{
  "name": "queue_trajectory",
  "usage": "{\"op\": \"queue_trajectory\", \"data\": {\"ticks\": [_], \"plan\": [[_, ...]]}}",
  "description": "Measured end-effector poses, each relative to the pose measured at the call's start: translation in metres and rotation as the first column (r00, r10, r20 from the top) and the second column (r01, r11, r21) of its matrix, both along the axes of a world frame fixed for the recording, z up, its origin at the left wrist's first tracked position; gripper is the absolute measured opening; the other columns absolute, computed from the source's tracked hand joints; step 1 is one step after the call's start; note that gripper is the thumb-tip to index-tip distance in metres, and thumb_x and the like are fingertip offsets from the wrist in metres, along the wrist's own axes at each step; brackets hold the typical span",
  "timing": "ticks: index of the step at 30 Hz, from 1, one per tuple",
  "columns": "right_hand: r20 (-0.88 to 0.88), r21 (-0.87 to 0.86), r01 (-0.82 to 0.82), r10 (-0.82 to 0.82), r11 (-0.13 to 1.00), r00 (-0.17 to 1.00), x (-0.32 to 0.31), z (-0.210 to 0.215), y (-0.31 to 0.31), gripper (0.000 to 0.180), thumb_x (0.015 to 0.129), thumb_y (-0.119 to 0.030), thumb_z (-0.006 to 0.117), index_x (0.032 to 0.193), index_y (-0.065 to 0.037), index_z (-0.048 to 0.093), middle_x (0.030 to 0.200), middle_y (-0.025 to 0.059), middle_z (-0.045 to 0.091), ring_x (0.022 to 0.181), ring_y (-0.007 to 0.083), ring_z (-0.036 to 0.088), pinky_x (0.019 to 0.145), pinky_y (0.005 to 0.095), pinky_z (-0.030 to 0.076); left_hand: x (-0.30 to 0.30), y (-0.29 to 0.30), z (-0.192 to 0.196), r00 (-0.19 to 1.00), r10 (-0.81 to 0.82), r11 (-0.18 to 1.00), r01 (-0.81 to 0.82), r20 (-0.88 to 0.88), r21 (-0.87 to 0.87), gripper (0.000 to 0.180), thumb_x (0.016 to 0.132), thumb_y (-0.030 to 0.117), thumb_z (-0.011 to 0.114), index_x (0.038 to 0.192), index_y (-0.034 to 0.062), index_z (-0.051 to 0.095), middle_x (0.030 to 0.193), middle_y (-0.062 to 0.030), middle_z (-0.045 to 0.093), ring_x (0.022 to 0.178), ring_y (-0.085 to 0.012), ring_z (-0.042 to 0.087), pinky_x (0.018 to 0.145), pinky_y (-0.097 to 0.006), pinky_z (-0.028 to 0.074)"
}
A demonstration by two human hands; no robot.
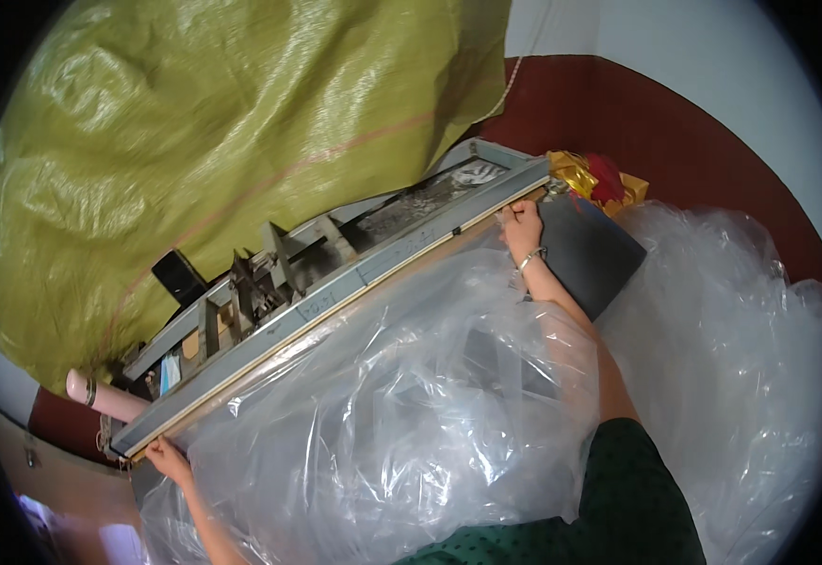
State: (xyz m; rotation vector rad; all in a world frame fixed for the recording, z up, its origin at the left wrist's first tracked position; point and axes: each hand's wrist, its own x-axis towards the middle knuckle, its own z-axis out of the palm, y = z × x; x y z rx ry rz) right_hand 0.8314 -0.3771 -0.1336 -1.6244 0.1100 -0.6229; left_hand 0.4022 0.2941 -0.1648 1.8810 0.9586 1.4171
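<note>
A large sheet of clear plastic film [392, 414] spreads across my lap, its far edge lying along the pale strip [364, 282] on the front of a long grey metal frame [335, 294]. My left hand [168, 460] is closed on the film at the strip's near left end. At the far right end, my right hand [524, 226], with a bangle at the wrist, pinches the film's other corner. Between the hands the film's edge runs fairly straight, while the rest is crumpled and covers part of my right forearm.
Behind the frame hangs a yellow woven sheet [241, 104]. A black phone [179, 277] and a pink cylinder [109, 395] are at the frame's left. A dark flat panel [594, 250], a gold and red bundle [599, 177] and heaped clear plastic [731, 377] lie to the right.
</note>
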Motion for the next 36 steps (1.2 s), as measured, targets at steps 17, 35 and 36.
{"op": "queue_trajectory", "data": {"ticks": [17,35,36], "plan": [[-0.14,-0.167,-0.222,0.2,0.961,0.97,0.038,-0.01,-0.07,0.013,0.082,-0.01,0.054,0.093,-0.005,0.052,0.077,0.008,0.058,0.066,0.0171,0.058,0.061,0.0311,0.05,0.005,-0.043,0.025,0.94,-0.339,0.925,0.342,0.05,-0.167,0.007,0.083,0.01,0.054,0.085,0.0062,0.048,0.069,0.0019,0.046,0.06,-0.0062,0.042,0.051,-0.022,0.037],[-0.232,-0.647,-0.762,0.946,0.023,0.225,-0.27,0.098,0.303,0.024,0.081,-0.026,0.062,0.085,-0.002,0.058,0.077,0.0131,0.06,0.072,0.0266,0.057,0.064,0.0349,0.044,-0.158,-0.148,0.127,0.958,-0.277,0.953,0.264,0.075,0.153,0.011,0.082,0.002,0.056,0.082,0.0046,0.046,0.073,-0.0021,0.046,0.067,-0.0114,0.047,0.064,-0.026,0.043],[-0.202,-0.595,-0.798,0.943,0.098,0.266,-0.264,0.082,0.292,0.023,0.081,-0.025,0.061,0.082,-0.002,0.058,0.072,0.012,0.059,0.067,0.0244,0.056,0.062,0.0338,0.044,-0.16,-0.145,0.123,0.986,-0.165,0.945,0.162,-0.017,0.283,0.011,0.081,0.002,0.057,0.08,0.0035,0.046,0.073,-0.0038,0.047,0.067,-0.0137,0.048,0.065,-0.027,0.043]]}}
